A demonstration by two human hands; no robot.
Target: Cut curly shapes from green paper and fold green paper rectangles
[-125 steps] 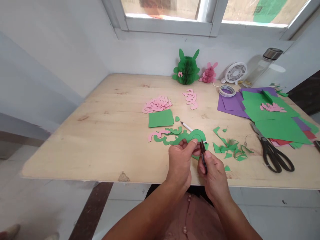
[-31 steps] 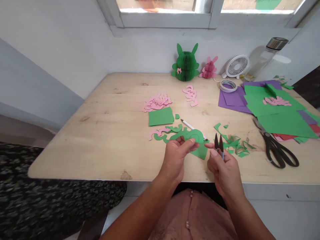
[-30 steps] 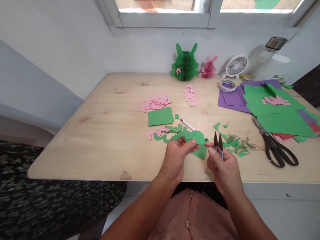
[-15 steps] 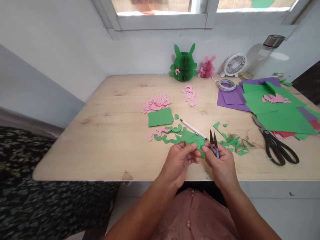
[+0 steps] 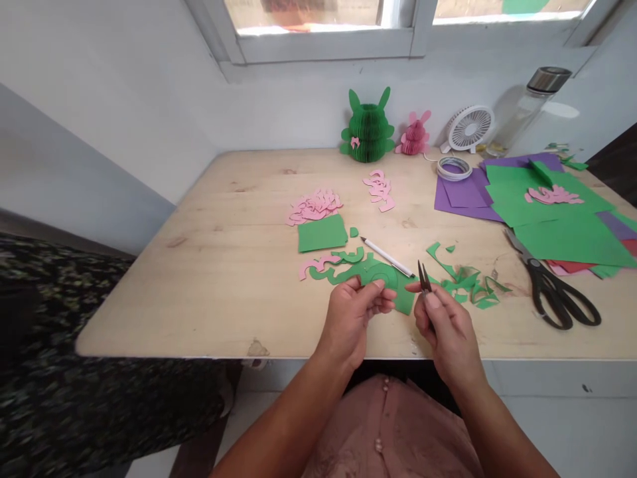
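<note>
Between the thumb and fingers of my left hand is a green sheet of paper with a curved outline drawn on it. My right hand grips small scissors, their slightly parted blades pointing up and away, apart from the sheet. Just beyond the hands lies a white pen. Green curled cutouts and a pink cutout lie left of the sheet. Green scraps are scattered to the right of the scissors.
A green card stack and pink cutouts lie further back. Large black scissors rest at right, beside piled coloured paper. Along the wall stand a green paper figure, a pink one, a fan and a bottle.
My right hand has let go of the green paper's edge and moved slightly right. The small scissors have turned in its grip, their blades closer together. My left hand still holds the paper.
</note>
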